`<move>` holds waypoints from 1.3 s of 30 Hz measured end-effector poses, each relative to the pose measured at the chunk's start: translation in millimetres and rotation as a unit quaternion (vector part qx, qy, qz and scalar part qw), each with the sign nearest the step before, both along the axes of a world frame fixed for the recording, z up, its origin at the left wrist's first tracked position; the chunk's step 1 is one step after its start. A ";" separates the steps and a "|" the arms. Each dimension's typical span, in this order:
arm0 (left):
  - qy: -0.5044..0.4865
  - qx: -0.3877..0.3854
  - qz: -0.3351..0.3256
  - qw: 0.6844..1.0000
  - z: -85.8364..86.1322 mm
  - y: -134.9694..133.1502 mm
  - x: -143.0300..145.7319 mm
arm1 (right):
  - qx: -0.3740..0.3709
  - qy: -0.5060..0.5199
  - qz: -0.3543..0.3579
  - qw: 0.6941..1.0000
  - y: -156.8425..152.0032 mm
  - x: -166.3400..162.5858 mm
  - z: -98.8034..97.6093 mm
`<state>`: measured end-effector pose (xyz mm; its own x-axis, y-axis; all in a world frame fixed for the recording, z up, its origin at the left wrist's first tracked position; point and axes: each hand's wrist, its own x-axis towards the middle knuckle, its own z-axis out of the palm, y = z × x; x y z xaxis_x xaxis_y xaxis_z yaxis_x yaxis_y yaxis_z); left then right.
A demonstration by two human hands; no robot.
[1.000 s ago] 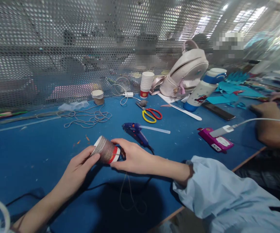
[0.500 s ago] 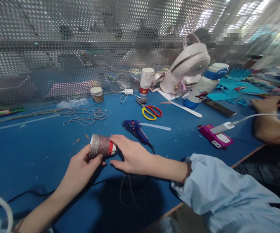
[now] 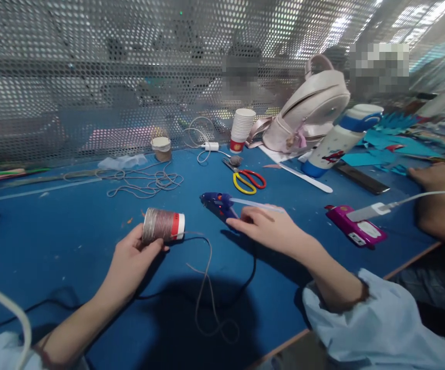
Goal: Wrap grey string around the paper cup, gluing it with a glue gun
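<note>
My left hand [image 3: 137,262] grips a paper cup [image 3: 178,226] lying on its side, its fingers round the left end. Grey-brown cord [image 3: 159,224] is wound over most of the cup; a red and white band shows at the right end. From there a loose cord tail [image 3: 209,277] trails over the table. My right hand [image 3: 270,231] is closed at the handle of a blue hot glue gun [image 3: 215,201], which lies on the table with a clear glue stick [image 3: 241,202] in its back. The fingers partly hide the handle.
Behind lie scissors [image 3: 245,183], loose cord [image 3: 148,182], a cord-wrapped cup [image 3: 161,149] and stacked paper cups [image 3: 242,128]. A backpack [image 3: 310,110], a bottle [image 3: 340,141] and a magenta power strip [image 3: 355,226] stand to the right. Another person's arm [image 3: 438,205] rests at the right edge.
My right hand has left the cup and moved right onto the glue gun's handle. My left hand still holds the cup. The loose cord now lies in view beside it.
</note>
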<state>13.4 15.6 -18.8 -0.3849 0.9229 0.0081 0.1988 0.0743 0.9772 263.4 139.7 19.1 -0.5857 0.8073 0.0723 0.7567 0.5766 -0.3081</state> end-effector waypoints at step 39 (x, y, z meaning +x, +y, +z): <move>0.104 -0.011 0.011 0.994 -0.3 -0.4 4.1 | -0.016 0.190 0.223 0.956 -42.3 -26.9 -30.5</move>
<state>17.5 15.2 -19.1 -0.3977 0.9148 0.0707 0.3951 0.1012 0.9130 236.5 97.4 -11.4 -0.8090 0.4883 0.3273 0.2675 0.8016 -0.5346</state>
